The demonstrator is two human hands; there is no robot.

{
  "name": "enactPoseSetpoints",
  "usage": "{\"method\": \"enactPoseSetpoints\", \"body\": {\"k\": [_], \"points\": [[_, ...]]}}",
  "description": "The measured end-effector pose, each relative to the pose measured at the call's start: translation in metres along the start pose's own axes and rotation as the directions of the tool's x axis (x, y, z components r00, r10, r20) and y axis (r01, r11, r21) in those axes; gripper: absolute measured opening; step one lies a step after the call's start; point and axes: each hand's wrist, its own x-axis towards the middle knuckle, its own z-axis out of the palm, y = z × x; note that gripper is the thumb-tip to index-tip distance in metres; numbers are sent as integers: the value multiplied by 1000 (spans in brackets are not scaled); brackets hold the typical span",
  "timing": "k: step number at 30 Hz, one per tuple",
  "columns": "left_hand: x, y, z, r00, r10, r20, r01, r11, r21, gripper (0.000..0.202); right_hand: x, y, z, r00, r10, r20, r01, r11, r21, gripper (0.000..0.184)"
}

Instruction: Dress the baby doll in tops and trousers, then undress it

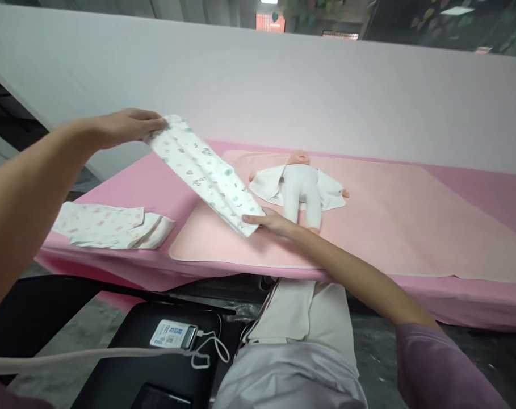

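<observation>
A folded white cloth (206,173) with a green and grey print is stretched at a slant above the table. My left hand (132,126) pinches its upper left end, and my right hand (272,221) grips its lower right end, thumb on top. To the right of the cloth a baby doll (301,184) lies on its back on a peach mat (381,221). It wears white leggings, and a white top is spread open beneath its arms. The right forearm passes just in front of the doll's feet.
Folded white cloths with a pink print (108,224) lie at the left of the pink-covered table (164,193). A white partition (258,91) rises behind. Below, a black chair (125,329) holds a power bank (173,334) with a white cable and a dark phone (159,399).
</observation>
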Motion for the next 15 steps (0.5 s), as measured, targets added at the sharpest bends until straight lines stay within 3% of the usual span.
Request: {"method": "enactPoseSetpoints", "body": {"k": [3,6,8,11,15], "points": [[-20,-90,5,980,-197,-22,195,978,-73,87,57,5,21,999,32,-35,-28,992,119,50],[-42,-157,9,925,-381,4,379,919,-112,77,122,15,49,988,98,-119,-81,987,135,31],[-52,-189,12,892,-451,-2,447,885,-127,71,162,22,69,975,142,-170,-131,989,73,24],[-62,-225,19,878,-479,4,476,871,-119,70,211,30,93,963,163,-217,-174,984,-32,31],[-61,-267,36,828,-537,-163,535,843,-60,83,237,40,108,955,160,-248,-201,968,-150,46]]}}
